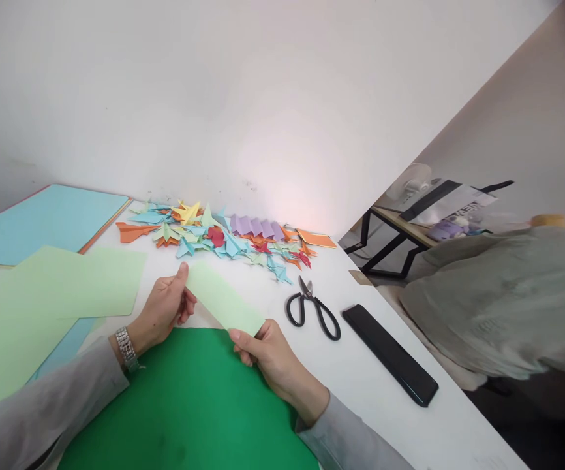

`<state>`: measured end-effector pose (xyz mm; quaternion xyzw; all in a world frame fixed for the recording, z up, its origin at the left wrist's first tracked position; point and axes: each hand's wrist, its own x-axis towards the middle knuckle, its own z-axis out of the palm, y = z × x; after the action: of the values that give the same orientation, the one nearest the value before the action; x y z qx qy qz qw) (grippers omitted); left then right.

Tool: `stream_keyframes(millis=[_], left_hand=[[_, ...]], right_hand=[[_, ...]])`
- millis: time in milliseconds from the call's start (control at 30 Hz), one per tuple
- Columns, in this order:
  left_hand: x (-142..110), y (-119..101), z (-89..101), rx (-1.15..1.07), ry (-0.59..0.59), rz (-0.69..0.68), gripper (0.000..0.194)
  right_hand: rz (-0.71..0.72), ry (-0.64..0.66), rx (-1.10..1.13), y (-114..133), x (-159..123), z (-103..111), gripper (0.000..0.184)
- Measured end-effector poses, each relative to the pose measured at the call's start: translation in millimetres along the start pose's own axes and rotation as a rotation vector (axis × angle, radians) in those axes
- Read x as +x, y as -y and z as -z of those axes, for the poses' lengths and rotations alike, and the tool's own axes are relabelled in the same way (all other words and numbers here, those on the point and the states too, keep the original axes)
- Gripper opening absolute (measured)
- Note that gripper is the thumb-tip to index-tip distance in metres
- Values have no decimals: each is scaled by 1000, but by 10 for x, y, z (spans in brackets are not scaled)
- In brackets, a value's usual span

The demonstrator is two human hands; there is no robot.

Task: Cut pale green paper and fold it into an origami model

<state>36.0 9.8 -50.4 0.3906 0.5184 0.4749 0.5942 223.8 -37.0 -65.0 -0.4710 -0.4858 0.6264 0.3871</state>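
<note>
A narrow strip of light green paper (224, 297) is stretched between my two hands, just past the far edge of a green mat (199, 391). My left hand (164, 303), with a metal watch at the wrist, pinches the strip's left end between thumb and fingers. At the lower right end, my right hand (267, 352) grips the paper with the thumb on top. Black-handled scissors (312, 310) lie on the white table to the right of the strip, blades partly apart and pointing away.
Folded paper pieces (214, 238) in many colours lie piled along the wall. Light green sheets (28, 313) and a stack of blue paper (47, 219) cover the left side. A long black case (390, 356) rests near the table's right edge. Beyond it is a person's grey-green clothing (502, 300).
</note>
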Motion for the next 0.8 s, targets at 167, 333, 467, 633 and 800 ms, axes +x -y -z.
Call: stream_keyframes(millis=[167, 333, 467, 633, 800], left_hand=[[-2, 32, 22, -11, 166, -58, 35], [-34, 37, 10, -2, 316, -30, 30], [-90, 51, -45, 61, 384, 23, 38], [-178, 80, -150, 66, 464, 71, 50], [-197, 92, -155, 54, 425, -49, 35]], right_hand=[[71, 0, -22, 9, 77, 127, 37], [210, -249, 95, 40, 193, 253, 34], [224, -326, 301, 48, 211, 220, 31], [147, -230, 330, 10, 137, 92, 32], [121, -226, 232, -16, 118, 87, 25]])
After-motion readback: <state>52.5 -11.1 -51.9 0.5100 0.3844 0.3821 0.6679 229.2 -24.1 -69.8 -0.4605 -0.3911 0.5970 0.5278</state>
